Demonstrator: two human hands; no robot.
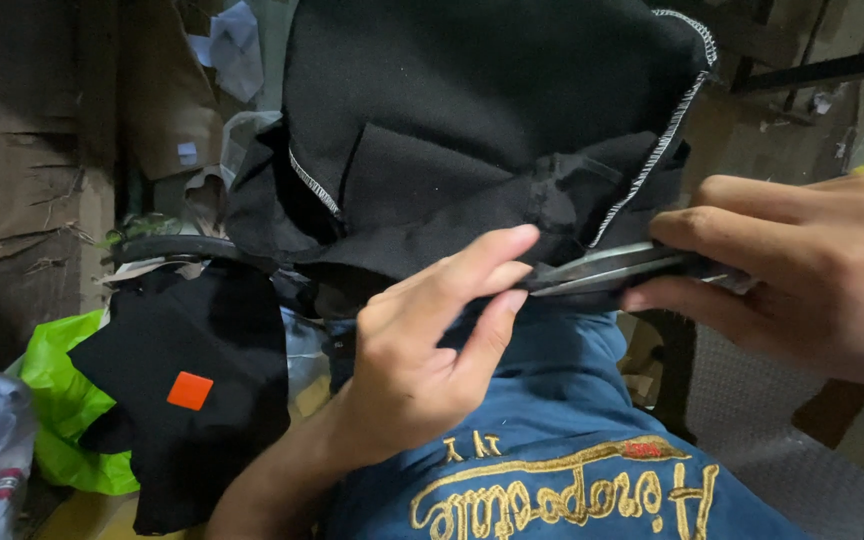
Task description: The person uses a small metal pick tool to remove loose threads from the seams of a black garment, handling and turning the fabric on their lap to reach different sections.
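Head view looked down on a lap where a piece of black fabric (pixel 472 130), edged with white overlock stitching, lay draped across the knee. The left hand (pixel 422 360) pinched the near fold of that cloth, thumb and forefinger pressed narrow on its edge at the centre of the frame. The right hand (pixel 812 275) was closed around a pair of metal scissors (pixel 612 268), the blades pointing left and nearly together, their tips meeting the pinched fold just beside the left fingertips.

To cut well here, the left hand would probably need to keep the fold taut and its fingertips clear of the blades, while the scissors stay level along the edge rather than biting into the stitched seam.

Below the hands ran blue clothing with gold embroidered script (pixel 562 490) curving across it, seen upside down. At near left, another black cloth piece (pixel 187 380) carried a small orange square label (pixel 190 390). Beside it lay a bright green plastic bag (pixel 62 400). Brown cardboard (pixel 12 150) stood at far left, and a small white tag (pixel 188 152) sat on a tan sheet farther back.
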